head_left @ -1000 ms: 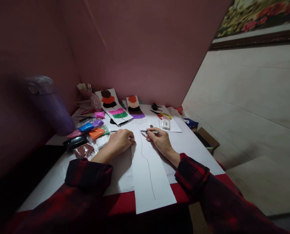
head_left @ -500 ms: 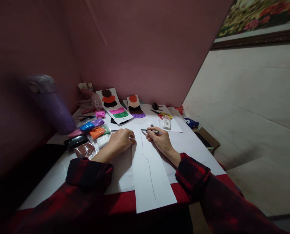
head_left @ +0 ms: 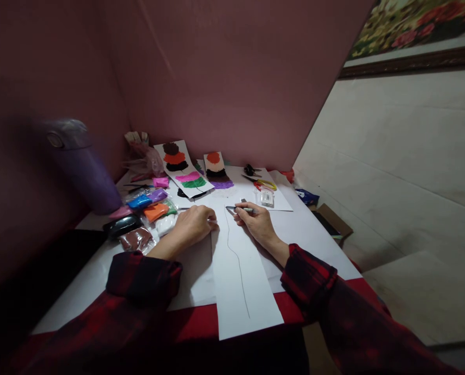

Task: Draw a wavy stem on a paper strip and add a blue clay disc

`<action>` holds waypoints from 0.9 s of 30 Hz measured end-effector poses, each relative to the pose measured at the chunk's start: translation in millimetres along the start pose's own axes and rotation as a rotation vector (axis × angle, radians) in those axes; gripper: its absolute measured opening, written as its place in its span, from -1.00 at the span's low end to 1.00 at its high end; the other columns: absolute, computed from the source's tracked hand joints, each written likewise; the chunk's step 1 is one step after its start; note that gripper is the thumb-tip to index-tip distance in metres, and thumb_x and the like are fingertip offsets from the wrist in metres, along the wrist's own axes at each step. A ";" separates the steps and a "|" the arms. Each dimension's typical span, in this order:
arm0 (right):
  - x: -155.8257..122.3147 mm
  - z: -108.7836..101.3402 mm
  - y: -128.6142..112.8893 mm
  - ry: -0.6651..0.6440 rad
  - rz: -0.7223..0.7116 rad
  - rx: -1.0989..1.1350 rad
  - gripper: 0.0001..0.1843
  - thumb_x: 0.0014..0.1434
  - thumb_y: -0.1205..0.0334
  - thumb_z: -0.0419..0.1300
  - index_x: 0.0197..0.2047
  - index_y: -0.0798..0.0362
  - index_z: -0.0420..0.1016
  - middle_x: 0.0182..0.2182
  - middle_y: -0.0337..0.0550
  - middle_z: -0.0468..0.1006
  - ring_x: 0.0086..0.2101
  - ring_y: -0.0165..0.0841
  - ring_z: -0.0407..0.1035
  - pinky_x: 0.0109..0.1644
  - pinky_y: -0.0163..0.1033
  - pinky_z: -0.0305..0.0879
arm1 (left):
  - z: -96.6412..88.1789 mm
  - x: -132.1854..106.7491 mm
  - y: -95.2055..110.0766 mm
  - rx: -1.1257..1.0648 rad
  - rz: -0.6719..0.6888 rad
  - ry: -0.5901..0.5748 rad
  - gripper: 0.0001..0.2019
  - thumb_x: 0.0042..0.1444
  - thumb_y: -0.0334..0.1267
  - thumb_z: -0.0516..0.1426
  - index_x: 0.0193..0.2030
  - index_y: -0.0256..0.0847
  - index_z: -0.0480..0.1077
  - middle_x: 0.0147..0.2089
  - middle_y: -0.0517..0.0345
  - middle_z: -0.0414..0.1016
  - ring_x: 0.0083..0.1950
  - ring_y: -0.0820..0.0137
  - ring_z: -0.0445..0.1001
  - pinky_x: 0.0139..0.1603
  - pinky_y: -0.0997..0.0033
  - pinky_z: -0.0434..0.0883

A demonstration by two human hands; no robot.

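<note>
A long white paper strip [head_left: 238,291] lies before me, its near end hanging past the table edge. A thin dark wavy line runs along its length. In my right hand [head_left: 258,221] is a pen [head_left: 249,210], gripped between thumb and fingers, its dark tip at the line's far end. My left hand [head_left: 195,225] rests at the strip's left edge with fingers curled together; what is between them, if anything, is hidden.
Colourful clay packets [head_left: 154,211] lie left, near a purple bottle [head_left: 86,172]. Painted cards [head_left: 183,169] stand at the back. Scissors [head_left: 261,183] and a small clear packet [head_left: 267,198] sit back right. A cardboard box [head_left: 334,219] is beyond the table's right edge.
The pen tip has shifted very slightly to the left at the top of the line. My left hand and the strip look almost the same.
</note>
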State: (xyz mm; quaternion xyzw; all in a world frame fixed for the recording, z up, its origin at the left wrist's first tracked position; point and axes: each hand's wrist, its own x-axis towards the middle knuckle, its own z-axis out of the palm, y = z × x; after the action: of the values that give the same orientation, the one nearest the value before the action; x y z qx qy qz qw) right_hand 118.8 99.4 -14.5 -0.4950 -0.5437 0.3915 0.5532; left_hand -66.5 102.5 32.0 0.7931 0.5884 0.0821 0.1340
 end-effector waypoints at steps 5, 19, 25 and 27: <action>0.3 -0.1 0.4 0.000 0.010 -0.007 -0.69 0.00 0.08 0.30 -0.25 0.14 0.56 -0.52 -0.13 0.57 -0.44 -0.31 0.50 -0.37 -0.25 0.45 | 0.4 0.6 -1.1 0.000 0.005 0.001 -0.76 0.03 -0.13 0.14 -0.20 -0.10 0.55 -0.14 -0.03 0.59 -0.12 0.16 0.50 -0.24 0.33 0.33; 0.2 0.5 -0.6 -0.012 0.021 -0.026 -0.70 0.02 0.07 0.28 -0.26 0.13 0.56 -0.51 -0.14 0.55 -0.40 -0.30 0.50 -0.38 -0.27 0.44 | 1.8 2.2 -1.8 -0.003 0.000 -0.007 -0.76 0.03 -0.12 0.15 -0.19 -0.10 0.55 -0.15 -0.01 0.58 -0.11 0.15 0.50 -0.22 0.31 0.32; 1.8 1.1 1.1 -0.008 0.019 -0.038 -0.72 0.04 0.08 0.27 -0.26 0.11 0.56 -0.51 -0.15 0.55 -0.37 -0.30 0.51 -0.42 -0.32 0.42 | 2.0 2.6 -1.8 0.003 -0.007 -0.007 -0.76 0.03 -0.12 0.15 -0.19 -0.09 0.55 -0.13 0.00 0.58 -0.12 0.15 0.50 -0.23 0.33 0.32; 2.3 1.1 2.0 -0.010 0.019 -0.039 -0.72 0.05 0.09 0.26 -0.25 0.11 0.56 -0.51 -0.14 0.56 -0.37 -0.30 0.51 -0.42 -0.33 0.41 | 2.3 2.7 -2.0 0.003 -0.009 -0.005 -0.76 0.03 -0.12 0.15 -0.19 -0.09 0.55 -0.13 0.00 0.58 -0.11 0.15 0.50 -0.24 0.33 0.31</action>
State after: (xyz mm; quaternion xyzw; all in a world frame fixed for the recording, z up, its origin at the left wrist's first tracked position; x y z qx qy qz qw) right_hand 118.2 102.2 -16.1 -0.5089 -0.5493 0.3884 0.5371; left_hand -66.9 105.3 29.1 0.7910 0.5917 0.0785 0.1346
